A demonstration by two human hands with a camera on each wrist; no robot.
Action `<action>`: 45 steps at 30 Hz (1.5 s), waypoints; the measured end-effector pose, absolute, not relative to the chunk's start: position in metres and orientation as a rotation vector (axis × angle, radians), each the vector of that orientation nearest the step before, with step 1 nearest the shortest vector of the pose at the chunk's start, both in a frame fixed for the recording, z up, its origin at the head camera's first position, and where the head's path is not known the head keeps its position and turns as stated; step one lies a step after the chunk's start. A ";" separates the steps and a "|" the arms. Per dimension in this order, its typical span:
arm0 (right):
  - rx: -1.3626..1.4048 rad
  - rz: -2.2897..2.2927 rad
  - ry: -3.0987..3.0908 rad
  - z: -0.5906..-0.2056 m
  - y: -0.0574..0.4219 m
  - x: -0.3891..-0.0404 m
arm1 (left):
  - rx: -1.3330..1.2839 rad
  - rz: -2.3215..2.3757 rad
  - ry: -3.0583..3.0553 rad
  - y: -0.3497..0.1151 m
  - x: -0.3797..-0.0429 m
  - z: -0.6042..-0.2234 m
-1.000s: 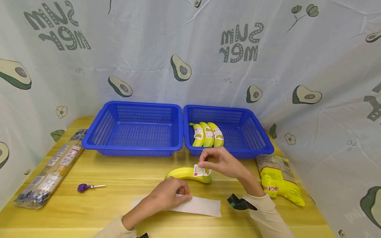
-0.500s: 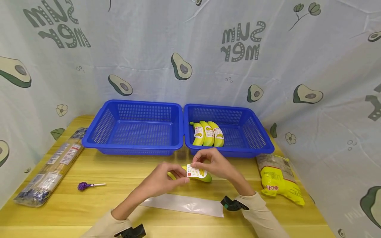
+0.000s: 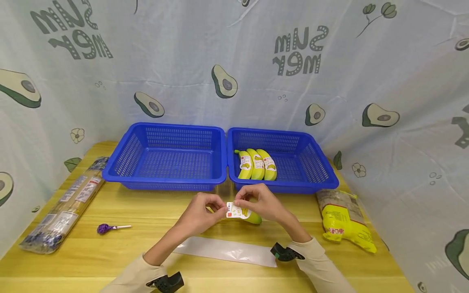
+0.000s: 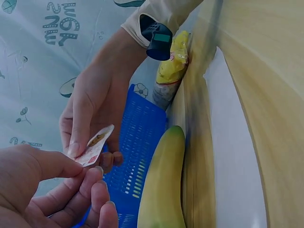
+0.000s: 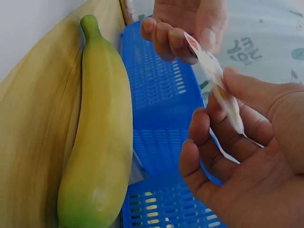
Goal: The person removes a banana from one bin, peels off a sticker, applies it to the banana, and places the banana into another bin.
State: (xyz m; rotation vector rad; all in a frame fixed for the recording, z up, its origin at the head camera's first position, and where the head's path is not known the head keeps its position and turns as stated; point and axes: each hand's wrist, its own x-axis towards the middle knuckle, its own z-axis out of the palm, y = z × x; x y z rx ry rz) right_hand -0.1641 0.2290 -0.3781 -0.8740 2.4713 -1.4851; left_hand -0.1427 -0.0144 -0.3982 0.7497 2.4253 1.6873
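Note:
Between both hands is a white sticker [image 3: 234, 210] printed with red marks and a banana picture. My left hand [image 3: 201, 212] pinches its left end between thumb and fingers. Thumb and fingers of my right hand [image 3: 261, 202] pinch it along the upper edge. The sticker is held over a yellow banana [image 5: 102, 128] with green ends, which lies on the table; in the head view the hands and sticker hide most of it. Nearer to me a white paper strip [image 3: 231, 251] lies flat on the wood.
A blue basket [image 3: 165, 185] stands at the back left. Beside it, another blue basket [image 3: 315, 185] holds stickered bananas [image 3: 257, 166]. A purple lollipop [image 3: 110, 228] and a long clear packet [image 3: 66, 207] lie left, a yellow bag [image 3: 344, 221] right.
My left hand has left the paper strip and risen to the sticker, now pinching its left end. My right hand has shifted left with the sticker.

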 end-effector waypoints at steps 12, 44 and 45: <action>-0.870 -1.295 2.659 -0.378 0.238 -0.169 | 0.677 1.665 2.497 -0.016 -0.149 -0.402; -0.888 -1.193 2.831 -0.412 0.231 -0.177 | 0.707 1.414 2.949 0.003 -0.151 -0.432; -0.896 -1.191 2.839 -0.412 0.230 -0.177 | 0.717 1.412 2.966 0.004 -0.151 -0.432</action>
